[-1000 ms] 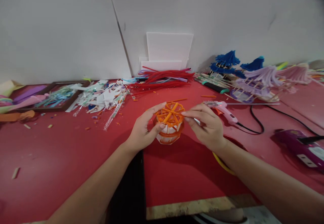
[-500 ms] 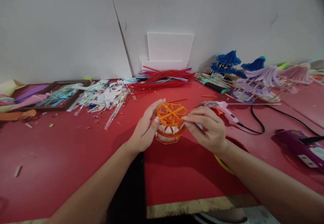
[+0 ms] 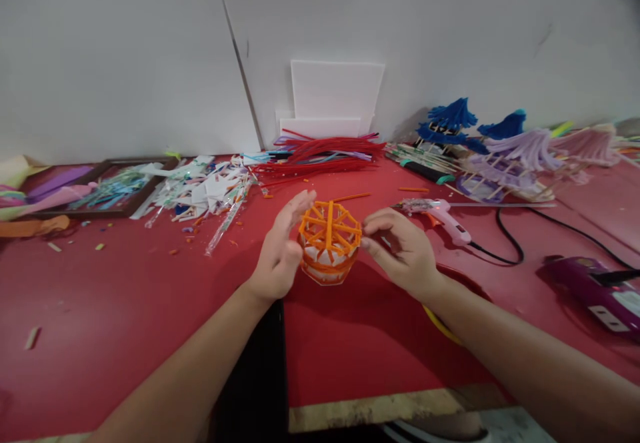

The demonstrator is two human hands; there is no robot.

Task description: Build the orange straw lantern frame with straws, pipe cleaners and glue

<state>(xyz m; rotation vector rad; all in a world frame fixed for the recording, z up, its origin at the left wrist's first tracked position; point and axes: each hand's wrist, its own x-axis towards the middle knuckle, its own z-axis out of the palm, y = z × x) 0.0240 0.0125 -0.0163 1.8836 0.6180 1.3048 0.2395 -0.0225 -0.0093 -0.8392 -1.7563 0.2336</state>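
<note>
Orange-and-white drum-shaped stick frame (image 3: 329, 237) stands between left hand (image 3: 279, 253), thumb and fingers apart, and right hand (image 3: 404, 248), fingertips at its right rim (clamped or not, unclear).

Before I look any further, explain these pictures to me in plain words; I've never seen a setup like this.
There is no machine here, just one person's two bare hands. Every picture comes from one camera worn on that person's head, looking forward and down.

The open left hand is beside an orange openwork piece. The right hand has its fingertips at the opposite edge; whether they pinch anything is too small to tell.

On the red table lie a pink glue gun, a bundle of red strips, pale scraps and a purple device.
</note>
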